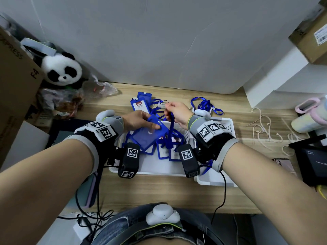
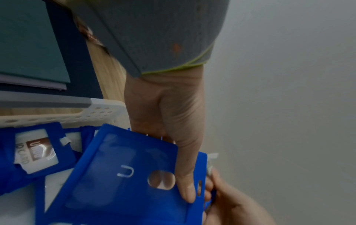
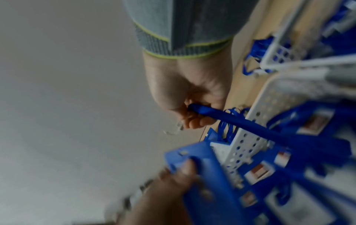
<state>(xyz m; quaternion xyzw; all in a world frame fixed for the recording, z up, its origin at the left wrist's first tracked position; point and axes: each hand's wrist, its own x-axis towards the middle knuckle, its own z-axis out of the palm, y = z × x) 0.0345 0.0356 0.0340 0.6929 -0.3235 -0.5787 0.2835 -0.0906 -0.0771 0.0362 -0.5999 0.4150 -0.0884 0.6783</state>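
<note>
The left hand [image 1: 136, 121] grips a blue badge holder [image 1: 148, 136] near its slotted top edge, thumb on top and fingers beneath, and holds it tilted above the white basket [image 1: 159, 171] on the counter [image 1: 159, 191]. Just beside it, the right hand [image 1: 178, 112] pinches the end of a blue lanyard [image 1: 171, 129] at its clear clip [image 1: 161, 104] — the strap hangs down into the basket, where more blue holders [image 1: 163, 151] lie. A plush panda [image 1: 62, 69] sits far left.

Smooth blue plastic holder [image 1: 148, 137]; woven cloth lanyard [image 1: 171, 129]; clear plastic clip [image 1: 161, 104]; matt white plastic basket [image 1: 159, 171]; wood-grain table [image 1: 168, 191]; plush panda [image 1: 62, 69].
</note>
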